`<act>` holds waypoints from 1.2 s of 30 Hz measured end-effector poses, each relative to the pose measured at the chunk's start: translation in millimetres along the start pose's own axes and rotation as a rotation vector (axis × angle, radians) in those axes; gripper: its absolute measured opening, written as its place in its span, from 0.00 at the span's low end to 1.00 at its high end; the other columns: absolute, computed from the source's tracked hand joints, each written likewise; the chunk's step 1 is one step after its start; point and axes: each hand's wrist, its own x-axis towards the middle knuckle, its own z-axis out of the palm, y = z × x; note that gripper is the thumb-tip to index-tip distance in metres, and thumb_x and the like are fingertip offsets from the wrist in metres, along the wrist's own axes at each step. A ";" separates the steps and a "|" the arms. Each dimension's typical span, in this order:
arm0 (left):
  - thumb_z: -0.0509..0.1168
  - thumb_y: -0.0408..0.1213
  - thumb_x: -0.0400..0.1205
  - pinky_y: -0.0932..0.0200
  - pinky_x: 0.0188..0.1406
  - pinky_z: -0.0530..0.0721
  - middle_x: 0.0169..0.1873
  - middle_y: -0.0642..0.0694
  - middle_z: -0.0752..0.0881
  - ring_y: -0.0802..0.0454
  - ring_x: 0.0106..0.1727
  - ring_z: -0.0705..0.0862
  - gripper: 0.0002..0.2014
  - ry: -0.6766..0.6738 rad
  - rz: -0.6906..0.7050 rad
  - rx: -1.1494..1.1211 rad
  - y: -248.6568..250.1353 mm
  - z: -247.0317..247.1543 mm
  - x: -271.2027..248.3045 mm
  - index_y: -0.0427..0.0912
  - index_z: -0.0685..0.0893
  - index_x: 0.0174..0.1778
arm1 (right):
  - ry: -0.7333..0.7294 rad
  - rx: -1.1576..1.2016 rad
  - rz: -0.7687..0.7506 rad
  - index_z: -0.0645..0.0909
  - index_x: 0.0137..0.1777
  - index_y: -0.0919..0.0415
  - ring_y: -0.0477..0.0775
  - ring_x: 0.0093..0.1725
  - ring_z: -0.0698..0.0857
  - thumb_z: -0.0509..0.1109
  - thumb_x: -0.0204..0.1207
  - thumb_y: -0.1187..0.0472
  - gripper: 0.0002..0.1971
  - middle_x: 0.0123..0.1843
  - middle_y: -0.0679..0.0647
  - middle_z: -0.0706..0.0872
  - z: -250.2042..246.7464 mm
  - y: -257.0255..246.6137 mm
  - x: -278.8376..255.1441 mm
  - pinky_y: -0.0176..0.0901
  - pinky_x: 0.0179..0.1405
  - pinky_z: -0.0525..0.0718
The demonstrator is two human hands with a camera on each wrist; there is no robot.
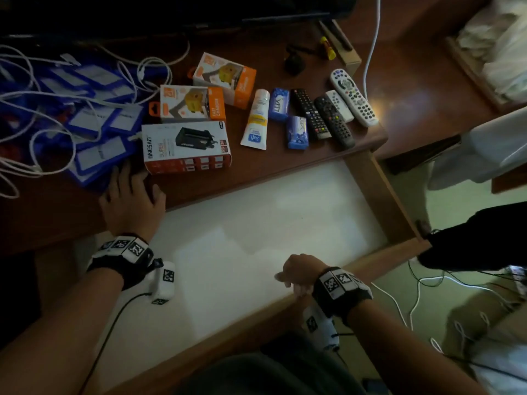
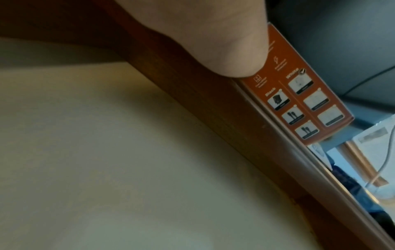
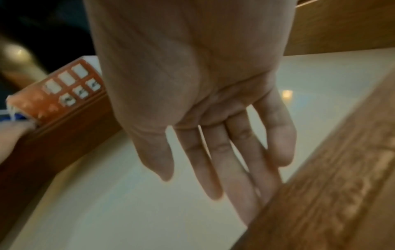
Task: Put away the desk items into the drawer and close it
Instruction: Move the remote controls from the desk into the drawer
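A: What is shown from the head view?

B: The drawer point(image 1: 256, 238) is seen pulled fully out, its pale floor bare. The left hand point(image 1: 132, 201) is laid flat on the desk point(image 1: 256, 172) edge with fingers spread, holding nothing; it is judged to be braced there, just short of the nearest charger box point(image 1: 186, 146). Two more boxes, a tube point(image 1: 255, 119), soap bars point(image 1: 279, 104) and four remotes point(image 1: 333, 121) are lined up further along the desk, none yet put away.

A: And the left wrist view?

B: A fingertip point(image 2: 235, 64) is seen touching the orange side of the charger box point(image 2: 299, 104), which is stood at the desk's rim above the drawer. Nothing is gripped.

A: The right wrist view?

B: The right hand point(image 3: 203, 110) is shown with fingers straight and loose, empty, beside the drawer's wooden front point(image 3: 331, 194). Contact with the wood cannot be told. The box point(image 3: 64, 89) is well apart from it.
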 end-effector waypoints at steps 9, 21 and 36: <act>0.64 0.40 0.76 0.36 0.75 0.59 0.80 0.44 0.67 0.42 0.82 0.60 0.23 0.045 -0.148 -0.137 15.6 2.6 -46.4 0.43 0.77 0.67 | 0.240 0.440 -0.190 0.81 0.42 0.58 0.50 0.33 0.86 0.64 0.83 0.53 0.12 0.39 0.55 0.90 -39.5 52.5 -3.3 0.34 0.29 0.78; 0.68 0.36 0.79 0.57 0.43 0.76 0.40 0.44 0.90 0.41 0.46 0.87 0.03 -0.125 -0.456 -0.253 213.9 26.6 -82.1 0.46 0.86 0.42 | 0.536 0.720 -0.519 0.84 0.35 0.63 0.48 0.24 0.82 0.69 0.78 0.64 0.10 0.28 0.58 0.87 -185.1 145.5 33.5 0.39 0.29 0.81; 0.63 0.45 0.78 0.48 0.71 0.70 0.74 0.48 0.69 0.45 0.74 0.67 0.25 -0.358 0.253 -0.012 452.6 100.1 88.8 0.48 0.73 0.73 | 0.940 0.123 -0.398 0.69 0.77 0.50 0.64 0.79 0.62 0.67 0.74 0.56 0.29 0.83 0.55 0.62 -328.8 188.7 90.9 0.60 0.74 0.68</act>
